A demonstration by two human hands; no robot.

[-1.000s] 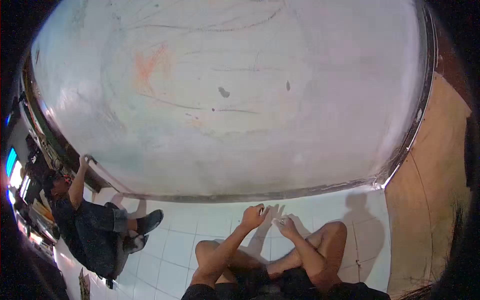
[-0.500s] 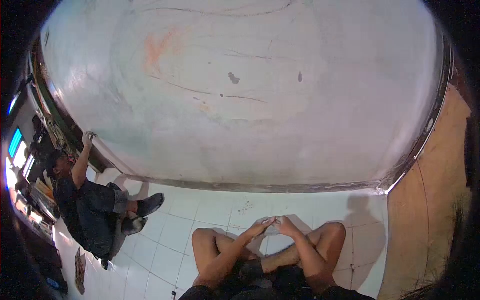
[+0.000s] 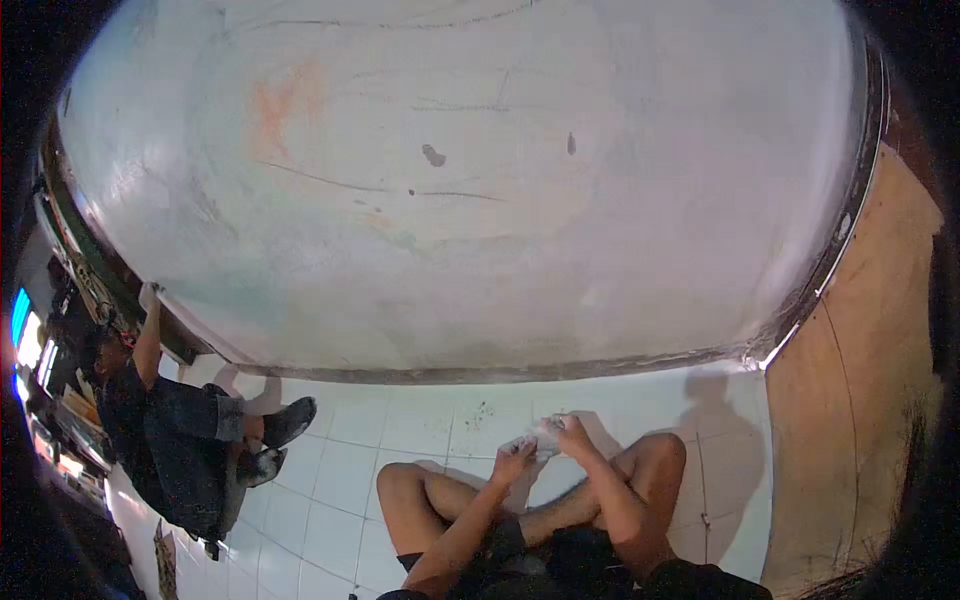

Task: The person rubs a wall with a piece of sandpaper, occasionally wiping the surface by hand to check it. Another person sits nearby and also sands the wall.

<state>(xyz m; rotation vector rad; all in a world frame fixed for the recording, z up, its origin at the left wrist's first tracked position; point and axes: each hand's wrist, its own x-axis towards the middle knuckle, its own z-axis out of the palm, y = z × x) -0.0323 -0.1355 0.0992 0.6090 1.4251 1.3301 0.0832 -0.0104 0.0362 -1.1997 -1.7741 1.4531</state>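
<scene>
- The left hand (image 3: 515, 461) had curled fingers, its grip unclear: empty or closed, I could not tell.
- The right hand (image 3: 572, 438) sat just beside it, fingers bent, grip equally unclear.
- A pale, blurred thing (image 3: 544, 440) showed between them.
- Dark specks (image 3: 482, 411) dotted the floor (image 3: 335, 485) near the wall's (image 3: 520, 300) lower edge.

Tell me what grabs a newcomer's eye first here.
The large pale panel filling the upper view comes first, with an orange smear at its upper left. Next is the co-worker seated at far left, one raised hand at the panel's edge. Then the wearer's left hand and right hand, close together above the white tiles.
</scene>
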